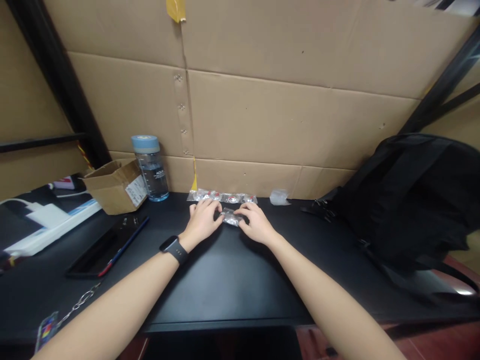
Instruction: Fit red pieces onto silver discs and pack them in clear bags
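Note:
A small clear plastic packet lies on the black table between my hands; what is inside it is too small to make out. My left hand, with a dark smartwatch on the wrist, has its thumb at the packet's left end and its fingers curled. At the right end, my right hand pinches the packet with bent fingers. Just beyond the fingertips runs a row of shiny clear packets with red and white bits showing, partly hidden by my left hand.
Behind the row rises a cardboard wall, with a crumpled clear wrapper at its foot. To the left are a water bottle, an open cardboard box, a phone and a white power strip. A black backpack stands right.

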Tool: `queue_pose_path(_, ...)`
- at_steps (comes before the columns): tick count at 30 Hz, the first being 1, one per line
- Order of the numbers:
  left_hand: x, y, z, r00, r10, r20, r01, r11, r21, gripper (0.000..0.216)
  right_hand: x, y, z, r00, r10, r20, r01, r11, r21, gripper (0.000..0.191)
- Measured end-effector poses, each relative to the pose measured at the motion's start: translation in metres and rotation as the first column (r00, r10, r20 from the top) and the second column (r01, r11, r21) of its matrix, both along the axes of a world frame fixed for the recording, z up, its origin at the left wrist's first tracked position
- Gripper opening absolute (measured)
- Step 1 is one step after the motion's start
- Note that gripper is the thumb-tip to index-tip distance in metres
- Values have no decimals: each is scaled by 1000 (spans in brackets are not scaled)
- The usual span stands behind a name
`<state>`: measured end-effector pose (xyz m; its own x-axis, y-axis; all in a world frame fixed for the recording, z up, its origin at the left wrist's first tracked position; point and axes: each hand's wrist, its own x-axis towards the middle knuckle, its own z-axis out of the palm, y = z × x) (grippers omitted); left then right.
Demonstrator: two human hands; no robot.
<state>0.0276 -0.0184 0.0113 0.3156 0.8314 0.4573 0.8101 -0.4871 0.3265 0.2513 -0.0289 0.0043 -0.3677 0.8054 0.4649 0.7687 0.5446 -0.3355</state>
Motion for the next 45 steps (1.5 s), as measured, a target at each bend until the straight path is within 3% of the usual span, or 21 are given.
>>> queue_pose_path(5,1,4,-7,995,-100,-15,100,995,-8,13,-4,-6,5,989,69,129,-70,998,5,25)
queue_pose_path(8,1,6,-12,987,-163,-12,162,986,-46,21,-3,-5,0,984,36,176,-26,998,-58,30)
queue_pose_path(11,0,7,-14,981,-192,6,192,977,-93,23,-1,-1,-5,994,-17,111,30,993,-111,32)
queue_pose_path(13,0,7,-13,981,-190,27,192,976,-107,38,1,1,-4,999,-45,17,47,987,-155,35)
queue_pose_path(17,-2,8,-10,987,-124,100,136,983,-124,37,4,2,0,984,-89,-156,47,966,-256,36)
queue_pose_path(23,-2,10,-10,988,-52,148,73,988,-137,38,3,5,-3,971,-124,-202,56,949,-310,50)
queue_pose_path(30,-9,14,-1,993,-20,114,36,989,-142,36,-13,10,-3,911,-307,-275,216,924,-316,36)
queue_pose_path(37,-47,33,8,958,261,118,-253,964,-84,28,-28,49,5,878,-411,-247,321,887,-333,34)
queue_pose_path(41,-60,40,7,940,322,109,-317,946,-60,29,-43,88,14,876,-475,-83,437,856,-277,39)
queue_pose_path(45,-62,42,1,943,323,77,-317,945,-78,26,-60,101,17,873,-486,23,483,859,-168,40)
